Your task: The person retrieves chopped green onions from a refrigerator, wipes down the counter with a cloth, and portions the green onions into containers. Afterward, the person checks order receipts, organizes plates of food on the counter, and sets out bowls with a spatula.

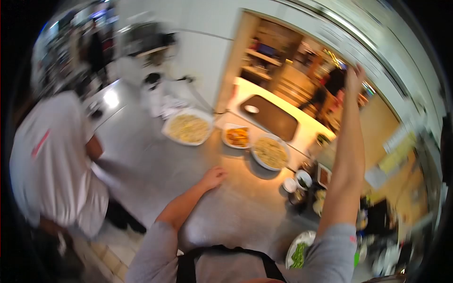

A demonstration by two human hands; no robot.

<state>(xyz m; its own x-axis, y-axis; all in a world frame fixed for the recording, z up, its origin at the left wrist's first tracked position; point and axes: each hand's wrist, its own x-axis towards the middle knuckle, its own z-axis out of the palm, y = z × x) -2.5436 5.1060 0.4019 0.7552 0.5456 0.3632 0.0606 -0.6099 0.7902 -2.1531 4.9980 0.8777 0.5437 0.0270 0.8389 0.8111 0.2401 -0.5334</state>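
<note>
My left hand (214,178) rests on the steel worktop (155,165) with its fingers curled in, and nothing shows in it. Beyond it stand a white dish of pale noodle-like food (188,128), a small square bowl of orange food (237,136) and a round bowl of pale food (270,151). None of them touches the hand. My right hand (356,78) is raised high on a stretched arm, near the top edge of the serving window. It is small and blurred, so its fingers and anything in them cannot be made out.
A brown tray (278,123) with a small white dish lies on the window ledge. Small containers (303,179) crowd the right side, and a plate of chopped greens (299,250) is by my right elbow. A person in a light shirt (56,160) stands at left.
</note>
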